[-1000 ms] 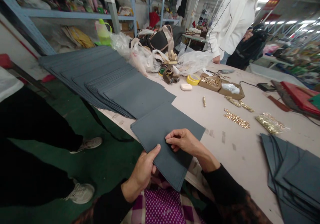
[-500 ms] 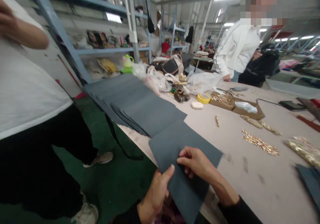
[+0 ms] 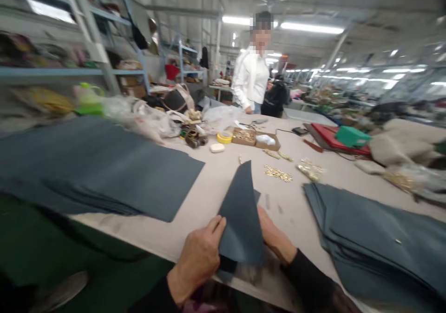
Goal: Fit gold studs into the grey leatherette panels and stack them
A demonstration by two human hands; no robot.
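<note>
A bent blue-grey panel (image 3: 240, 220) is held up above the near edge of the table (image 3: 195, 224), between 2 hands.
The left hand (image 3: 200, 252) pinches the panel's left edge, thumb on the near face; the right hand (image 3: 275, 236) is at its right edge with the fingers hidden behind, so I cannot tell whether they grip. 1 stack of similar panels (image 3: 139, 164) lies on the left, another stack (image 3: 379, 224) on the right, a small gold-coloured piece (image 3: 397, 242) on top. Beyond the held panel are loose gold-coloured pieces (image 3: 278, 173), yellow tape (image 3: 225, 137) and 2 small boxes (image 3: 244, 143).
</note>
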